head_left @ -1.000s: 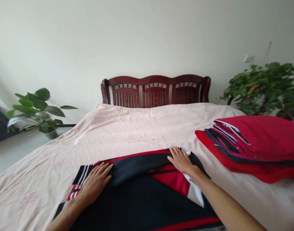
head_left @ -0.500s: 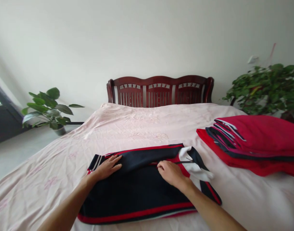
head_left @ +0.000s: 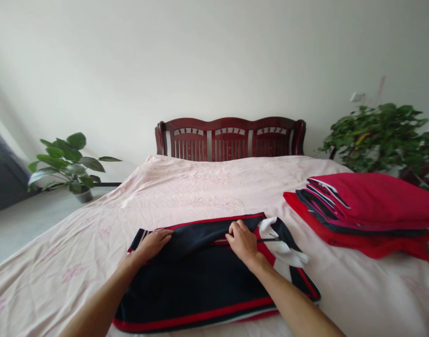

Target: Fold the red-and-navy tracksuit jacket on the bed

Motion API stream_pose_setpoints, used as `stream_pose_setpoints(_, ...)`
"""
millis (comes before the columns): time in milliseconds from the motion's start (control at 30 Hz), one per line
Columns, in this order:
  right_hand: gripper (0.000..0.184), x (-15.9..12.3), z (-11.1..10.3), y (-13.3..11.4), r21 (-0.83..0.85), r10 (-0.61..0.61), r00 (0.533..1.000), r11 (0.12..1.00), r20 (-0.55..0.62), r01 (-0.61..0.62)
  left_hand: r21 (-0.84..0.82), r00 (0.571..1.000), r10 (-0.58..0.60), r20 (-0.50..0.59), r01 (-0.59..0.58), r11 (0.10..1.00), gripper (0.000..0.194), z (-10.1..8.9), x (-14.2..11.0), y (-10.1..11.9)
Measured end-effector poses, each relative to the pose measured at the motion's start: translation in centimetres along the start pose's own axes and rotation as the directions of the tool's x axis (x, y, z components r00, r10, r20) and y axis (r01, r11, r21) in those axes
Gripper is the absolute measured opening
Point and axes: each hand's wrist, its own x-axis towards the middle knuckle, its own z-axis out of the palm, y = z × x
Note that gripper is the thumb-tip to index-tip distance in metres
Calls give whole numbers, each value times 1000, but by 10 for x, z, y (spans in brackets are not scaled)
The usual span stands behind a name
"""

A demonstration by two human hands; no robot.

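A dark navy jacket (head_left: 200,285) with red and white trim lies flat on the pink bedsheet (head_left: 186,187) in front of me. My left hand (head_left: 153,243) rests on the folded sleeve near its striped cuff, fingers curled onto the cloth. My right hand (head_left: 241,241) is closed on the upper fold of the jacket beside the white collar (head_left: 282,245), pinching the dark fabric.
A stack of folded red and navy garments (head_left: 365,210) sits on the bed at the right. A dark wooden headboard (head_left: 230,138) stands against the wall. Potted plants stand at the left (head_left: 67,161) and right (head_left: 379,135) of the bed.
My right hand came back from the far collar edge to the middle fold and closed on it. My left hand shifted slightly along the sleeve and curled. The view pulled back.
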Motion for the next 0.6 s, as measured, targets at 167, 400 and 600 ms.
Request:
stream_pose_setpoints(167, 15, -1, 6, 3, -3, -85, 996, 996, -5, 85, -48, 1000, -28, 1, 28, 998, 50, -4, 1, 3)
stream_pose_setpoints(400, 16, -19, 2, 29, 92, -155, 984, 982, -88, 163, -94, 995, -101, -9, 100, 991, 51, -12, 3, 11)
stream_pose_setpoints(600, 31, -23, 6, 34, 130, -233, 966, 960, -112, 246, -88, 993, -118, 1, 118, 989, 51, -10, 4, 10)
